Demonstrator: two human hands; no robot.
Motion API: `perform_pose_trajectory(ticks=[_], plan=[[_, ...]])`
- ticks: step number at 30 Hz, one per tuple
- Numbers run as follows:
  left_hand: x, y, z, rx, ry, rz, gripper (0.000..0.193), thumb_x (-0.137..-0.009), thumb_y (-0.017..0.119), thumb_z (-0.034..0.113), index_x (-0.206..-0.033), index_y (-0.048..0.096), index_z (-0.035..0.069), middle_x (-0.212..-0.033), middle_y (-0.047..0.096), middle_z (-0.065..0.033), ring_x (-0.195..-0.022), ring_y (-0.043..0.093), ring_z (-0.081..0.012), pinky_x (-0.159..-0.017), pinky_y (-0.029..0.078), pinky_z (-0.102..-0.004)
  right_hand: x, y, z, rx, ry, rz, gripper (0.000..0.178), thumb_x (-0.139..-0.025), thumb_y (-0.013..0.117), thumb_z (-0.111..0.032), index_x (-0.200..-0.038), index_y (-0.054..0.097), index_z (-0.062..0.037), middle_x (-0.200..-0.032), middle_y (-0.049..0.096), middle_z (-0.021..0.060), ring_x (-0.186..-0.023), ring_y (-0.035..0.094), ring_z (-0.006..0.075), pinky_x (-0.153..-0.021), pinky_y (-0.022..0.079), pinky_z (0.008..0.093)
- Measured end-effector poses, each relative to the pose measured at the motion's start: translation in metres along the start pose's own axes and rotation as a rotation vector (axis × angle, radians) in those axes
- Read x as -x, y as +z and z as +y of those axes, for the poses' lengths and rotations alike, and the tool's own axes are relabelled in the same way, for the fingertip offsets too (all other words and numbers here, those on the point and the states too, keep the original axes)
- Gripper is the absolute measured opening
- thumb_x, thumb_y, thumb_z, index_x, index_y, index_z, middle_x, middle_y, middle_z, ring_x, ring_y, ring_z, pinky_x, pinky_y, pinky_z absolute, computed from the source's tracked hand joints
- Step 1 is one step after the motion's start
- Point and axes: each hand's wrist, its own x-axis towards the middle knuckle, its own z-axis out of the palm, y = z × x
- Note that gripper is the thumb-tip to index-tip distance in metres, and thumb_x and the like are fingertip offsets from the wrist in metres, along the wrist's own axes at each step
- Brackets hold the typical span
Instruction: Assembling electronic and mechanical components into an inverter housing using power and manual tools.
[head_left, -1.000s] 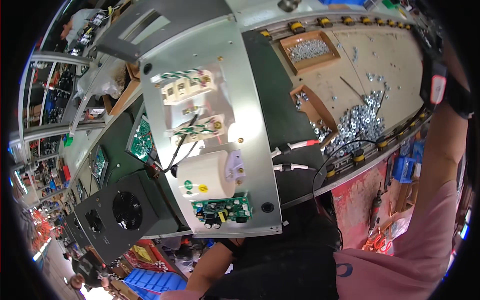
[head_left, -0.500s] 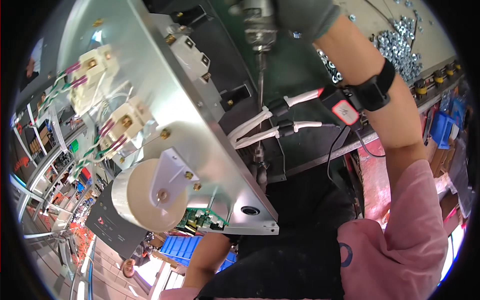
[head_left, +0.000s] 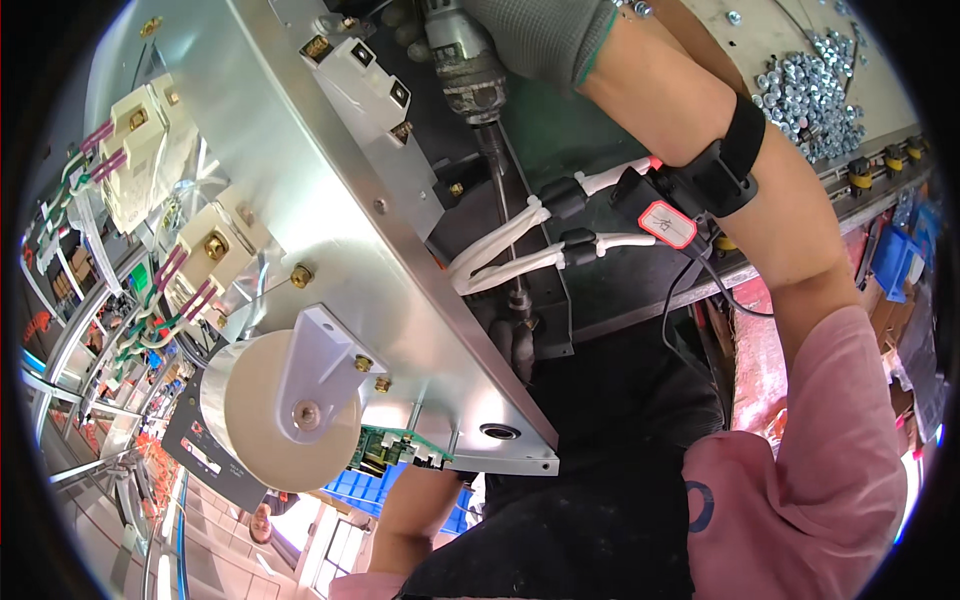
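Note:
My right hand (head_left: 545, 38), in a grey knit glove, is wrapped round a power driver (head_left: 467, 65). Its long thin shaft (head_left: 502, 185) points toward me, passing by white sleeved cables (head_left: 505, 250), and ends in a socket (head_left: 519, 300) low in the dark housing. At the socket's tip show gloved fingertips of my left hand (head_left: 522, 350), bent close together; what they pinch is hidden. The rest of that hand is behind a large metal panel (head_left: 400, 290). White terminal blocks (head_left: 215, 248) and a cream cylinder (head_left: 290, 410) in a bracket are mounted on the panel.
Loose nuts or screws (head_left: 815, 100) lie heaped at the far right. A black band with a tagged device (head_left: 668, 224) and cable sits on my right forearm. A green circuit board (head_left: 400, 450) projects below the panel. Blue bins (head_left: 895, 262) stand at right; another person (head_left: 261, 525) is at lower left.
My right hand and the driver have shifted left and slightly nearer in view, and the shaft leans differently. The panel appears a little further left. The left fingertips stay by the socket.

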Motion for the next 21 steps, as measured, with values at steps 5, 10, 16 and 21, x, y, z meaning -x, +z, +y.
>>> perform_pose_trajectory(ticks=[5, 10, 16, 21], plan=[[0.000, 0.009, 0.006, -0.026, -0.015, 0.163, 0.019, -0.083, 0.048, 0.019, -0.065, 0.048, 0.011, -0.073, 0.059, -0.0058, -0.063, 0.053, -0.0225, -0.069, 0.036, -0.0360, -0.013, 0.021, 0.013, -0.012, -0.109, -0.052, 0.012, -0.077, 0.062, -0.013, -0.078, 0.065, -0.0018, -0.062, 0.059, 0.0056, -0.046, 0.053, 0.0141, -0.043, 0.044, 0.0279], [0.028, 0.024, -0.010, -0.070, -0.034, 0.125, 0.021, -0.082, 0.048, 0.019, -0.063, 0.047, 0.012, -0.070, 0.059, -0.0059, -0.059, 0.052, -0.0228, -0.065, 0.037, -0.0353, -0.014, 0.018, 0.014, -0.038, -0.139, 0.044, 0.008, -0.075, 0.062, -0.010, -0.073, 0.063, -0.0023, -0.061, 0.058, 0.0052, -0.047, 0.054, 0.0138, -0.045, 0.044, 0.0283], [0.033, 0.023, -0.011, -0.065, -0.058, 0.036, 0.020, -0.082, 0.048, 0.018, -0.064, 0.047, 0.011, -0.070, 0.059, -0.0050, -0.059, 0.053, -0.0222, -0.066, 0.037, -0.0352, -0.024, 0.014, 0.028, -0.109, -0.200, 0.018, 0.008, -0.074, 0.062, -0.009, -0.072, 0.062, -0.0011, -0.062, 0.059, 0.0062, -0.052, 0.056, 0.0154, -0.048, 0.046, 0.0296], [0.031, 0.024, -0.013, -0.095, -0.044, 0.014, 0.020, -0.083, 0.047, 0.018, -0.064, 0.047, 0.011, -0.071, 0.060, -0.0044, -0.059, 0.054, -0.0217, -0.069, 0.037, -0.0347, -0.014, 0.013, 0.026, 0.032, -0.313, 0.089, 0.014, -0.074, 0.062, -0.013, -0.073, 0.063, 0.0004, -0.063, 0.060, 0.0071, -0.053, 0.056, 0.0155, -0.050, 0.045, 0.0306]])
